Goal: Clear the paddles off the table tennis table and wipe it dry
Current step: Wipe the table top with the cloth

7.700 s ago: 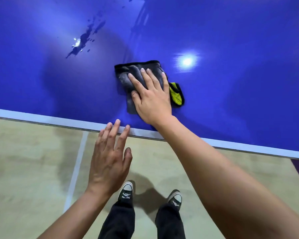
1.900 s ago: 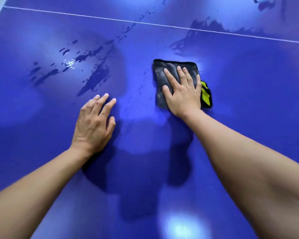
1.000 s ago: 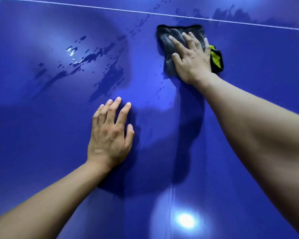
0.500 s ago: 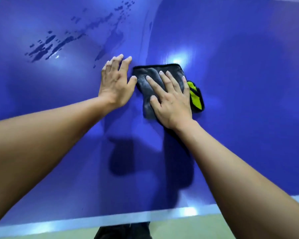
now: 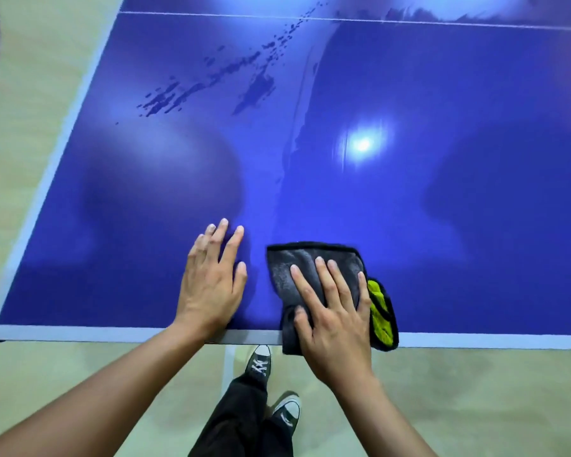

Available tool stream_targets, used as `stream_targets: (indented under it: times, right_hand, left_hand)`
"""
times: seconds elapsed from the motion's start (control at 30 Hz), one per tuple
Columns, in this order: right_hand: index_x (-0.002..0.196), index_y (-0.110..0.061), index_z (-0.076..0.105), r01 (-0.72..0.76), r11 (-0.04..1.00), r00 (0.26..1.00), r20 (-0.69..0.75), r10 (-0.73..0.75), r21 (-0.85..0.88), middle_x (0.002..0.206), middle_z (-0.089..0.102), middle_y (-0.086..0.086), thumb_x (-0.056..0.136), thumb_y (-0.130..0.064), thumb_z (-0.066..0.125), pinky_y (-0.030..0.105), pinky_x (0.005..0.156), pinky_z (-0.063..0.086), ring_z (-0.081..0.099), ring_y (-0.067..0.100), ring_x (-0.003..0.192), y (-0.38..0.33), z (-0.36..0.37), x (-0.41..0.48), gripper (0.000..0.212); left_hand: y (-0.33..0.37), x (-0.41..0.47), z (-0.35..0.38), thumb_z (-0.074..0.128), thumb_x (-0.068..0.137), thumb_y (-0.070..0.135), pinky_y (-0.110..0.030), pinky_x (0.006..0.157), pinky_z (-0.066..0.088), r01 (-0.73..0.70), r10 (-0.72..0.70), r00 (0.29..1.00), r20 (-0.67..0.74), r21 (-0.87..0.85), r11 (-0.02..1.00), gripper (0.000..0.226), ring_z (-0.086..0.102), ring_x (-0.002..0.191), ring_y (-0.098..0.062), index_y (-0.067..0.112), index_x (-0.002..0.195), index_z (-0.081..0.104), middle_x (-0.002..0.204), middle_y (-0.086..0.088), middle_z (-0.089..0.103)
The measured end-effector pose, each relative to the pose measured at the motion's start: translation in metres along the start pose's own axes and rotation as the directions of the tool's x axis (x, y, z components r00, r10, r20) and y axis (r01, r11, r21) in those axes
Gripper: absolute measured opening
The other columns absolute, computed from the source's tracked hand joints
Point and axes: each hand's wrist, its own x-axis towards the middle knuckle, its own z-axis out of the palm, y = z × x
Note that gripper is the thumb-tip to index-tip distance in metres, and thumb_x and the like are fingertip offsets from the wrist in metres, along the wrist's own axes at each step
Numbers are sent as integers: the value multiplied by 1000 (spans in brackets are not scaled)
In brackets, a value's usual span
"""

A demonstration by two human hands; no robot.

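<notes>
Grey cloth (image 5: 287, 263) under flat right hand (image 5: 335, 328) at table (image 5: 475, 225) edge, left hand (image 5: 210, 286) flat alongside, neither grip curled

Left hand (image 5: 211, 288) flat palm-down, right hand (image 5: 335, 321) flat palm-down

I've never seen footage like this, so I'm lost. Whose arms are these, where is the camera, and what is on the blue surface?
There is no machine: these are a person's two bare arms, filmed by a wide-angle camera worn on their head, looking down. The blue surface is a table tennis table. The right hand presses flat on a grey and yellow cloth at the near edge, where the cloth overhangs a little. The left hand lies flat on the bare table beside it, holding nothing. Dark water patches lie farther in. No paddles show.
</notes>
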Motion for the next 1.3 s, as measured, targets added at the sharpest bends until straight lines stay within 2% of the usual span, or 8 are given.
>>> stream_targets:
  times: [0.13, 0.27, 0.37, 0.5, 0.7, 0.9, 1.0, 1.3]
  right_hand:
    - [159, -43, 31, -16, 999, 999, 28, 17, -27, 168, 28, 1, 100, -46, 39, 61, 123, 16, 17, 18, 157, -6, -4, 3, 59]
    - [158, -43, 33, -5, 999, 1000, -1, 5, -41, 167, 30, 3, 99, -47, 42, 62, 123, 16, 21, 19, 157, -8, 0, 24, 59]
    - [157, -42, 35, 14, 998, 999, -38, -16, -54, 166, 33, 4, 98, -47, 45, 61, 123, 16, 25, 20, 155, -11, 4, 63, 59]
    - [158, -43, 33, 45, 998, 997, -59, -47, -33, 167, 30, 2, 100, -46, 40, 59, 124, 13, 20, 18, 157, -6, 8, 134, 58]
    - [159, -46, 27, -39, 998, 997, -65, 36, -46, 169, 25, 0, 101, -49, 31, 56, 126, 2, 12, 15, 158, 8, 15, 258, 58]
    - [159, -49, 20, -118, 991, 993, -32, 117, -61, 171, 16, -4, 100, -52, 21, 52, 126, -7, 4, 12, 158, 38, 15, 392, 60]
    - [160, -49, 16, -156, 985, 988, -5, 156, -78, 172, 11, -4, 102, -50, 24, 51, 125, -7, 2, 12, 158, 52, 12, 460, 58]
    - [160, -50, 15, -209, 974, 977, 22, 212, -83, 172, 9, -5, 102, -53, 24, 51, 126, -7, 2, 11, 158, 81, 8, 601, 58]
  left_hand:
    - [-1, -17, -3, 27, 100, 36, -47, 124, 21, -4, 4, 1000, 17, 17, 1000, 61, 21, 153, -31, 15, 157, 32, 165, -11, 24]
    - [5, -6, -10, 40, 91, 31, -48, 114, 35, 36, -36, 999, -34, -17, 999, 56, 43, 139, -34, 12, 142, 53, 151, -14, 46]
    - [0, 15, -11, 50, 88, 24, -46, 107, 40, 26, -30, 995, -92, -45, 999, 47, 50, 128, -33, 12, 133, 59, 141, -11, 52]
    - [-11, 66, -15, 59, 92, 19, -50, 113, 36, 24, -27, 993, -115, -26, 999, 55, 44, 138, -36, 11, 146, 49, 152, -14, 43]
    - [-33, 190, -21, 40, 101, 28, -46, 123, 21, -16, 20, 995, -96, 43, 999, 55, 28, 149, -36, 15, 154, 37, 162, -15, 29]
    - [-57, 308, -31, 41, 103, 33, -46, 124, 17, -2, 4, 994, -108, 17, 1000, 57, 22, 152, -35, 13, 156, 33, 164, -15, 25]
    - [-58, 314, -32, 30, 99, 40, -47, 124, 18, 2, -3, 994, -113, -8, 1000, 62, 23, 152, -33, 14, 155, 35, 163, -13, 30]
    - [-59, 317, -29, 37, 96, 35, -51, 122, 24, -21, 22, 986, -163, 9, 1000, 62, 27, 151, -32, 11, 153, 40, 162, -11, 33]
